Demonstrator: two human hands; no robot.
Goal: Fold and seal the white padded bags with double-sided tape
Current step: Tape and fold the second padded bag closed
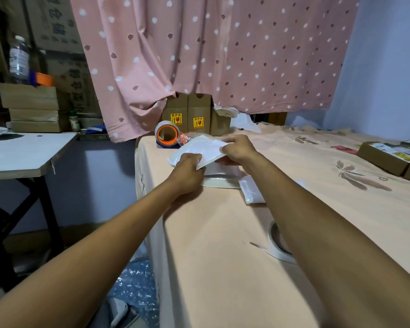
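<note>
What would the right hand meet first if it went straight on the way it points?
Beyond the bag it holds, the right hand probably meets the brown boxes; depth is unclear.

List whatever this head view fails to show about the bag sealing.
Head view only:
- White padded bag: its near edge, and any tape on it, lie under the left hand and right hand, which grip it.
- White pile beneath it: count hidden by bag and hands.
- White tape roll: mostly behind the right forearm.
- Brown cardboard boxes: cut off by the right edge.
- Clear plastic bottle: label blurred.
</note>
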